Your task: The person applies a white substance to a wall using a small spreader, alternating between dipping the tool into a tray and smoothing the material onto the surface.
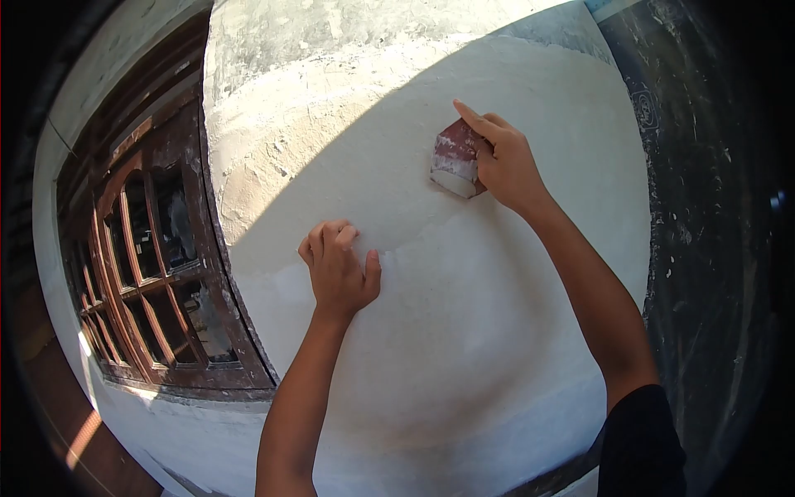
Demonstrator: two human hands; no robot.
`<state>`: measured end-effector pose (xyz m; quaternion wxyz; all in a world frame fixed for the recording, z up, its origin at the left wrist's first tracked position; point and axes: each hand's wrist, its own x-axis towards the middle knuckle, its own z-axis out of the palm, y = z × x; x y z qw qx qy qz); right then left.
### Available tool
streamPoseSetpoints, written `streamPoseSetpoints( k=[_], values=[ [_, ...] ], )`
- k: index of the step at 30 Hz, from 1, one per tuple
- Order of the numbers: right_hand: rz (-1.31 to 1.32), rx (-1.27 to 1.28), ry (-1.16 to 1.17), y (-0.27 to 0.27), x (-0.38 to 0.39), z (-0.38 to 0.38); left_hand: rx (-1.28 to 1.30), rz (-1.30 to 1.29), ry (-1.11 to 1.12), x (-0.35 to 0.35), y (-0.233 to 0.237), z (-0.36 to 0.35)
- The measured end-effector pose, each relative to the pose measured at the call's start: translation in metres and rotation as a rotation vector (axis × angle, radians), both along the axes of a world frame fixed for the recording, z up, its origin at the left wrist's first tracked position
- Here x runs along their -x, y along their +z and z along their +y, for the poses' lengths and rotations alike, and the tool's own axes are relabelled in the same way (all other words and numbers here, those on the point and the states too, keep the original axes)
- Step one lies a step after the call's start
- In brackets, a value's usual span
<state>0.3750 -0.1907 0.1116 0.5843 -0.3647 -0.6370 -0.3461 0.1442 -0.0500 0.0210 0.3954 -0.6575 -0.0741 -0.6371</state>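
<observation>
My right hand point(509, 166) grips a flat maroon putty scraper point(457, 149) against the upper middle of a pale wall point(464, 323). White paste smears the scraper, most thickly along its lower end. The index finger points up past its top edge, while the other fingers partly hide its right side. Lower and to the left, my left hand point(339, 269) is at the wall with fingers bent and thumb apart. Nothing shows in it. Between the hands, a greyer smooth coat meets whiter wall along an uneven line.
A brown wooden window point(153, 273) with glass panes stands at the left. Sunlight falls on rough, bumpy plaster point(273, 141) at the wall's upper left. A dark, scuffed surface point(691, 248) borders the wall on the right.
</observation>
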Motion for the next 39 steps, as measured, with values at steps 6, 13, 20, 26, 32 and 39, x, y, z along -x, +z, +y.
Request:
streamPoseSetpoints(
  k=[6, 13, 20, 26, 32, 39],
  values=[
    [0.152, -0.109, -0.108, 0.003, -0.018, 0.011, 0.007, -0.003, -0.006, -0.002, -0.001, 0.001],
    [0.128, -0.059, -0.107, -0.012, -0.012, 0.021, 0.021, 0.000, 0.000, -0.001, -0.002, 0.002],
    [0.061, -0.054, -0.061, -0.019, -0.006, 0.022, 0.011, 0.000, -0.019, -0.002, -0.002, 0.002],
    [0.099, -0.139, 0.023, -0.030, 0.007, 0.014, 0.011, 0.006, 0.000, -0.001, 0.001, 0.002],
    [0.309, -0.181, -0.074, -0.019, -0.006, 0.014, 0.011, 0.015, 0.003, 0.000, -0.001, 0.002],
    [0.134, -0.174, -0.091, -0.021, -0.002, 0.031, 0.009, 0.012, -0.020, 0.000, -0.001, 0.003]
  ],
)
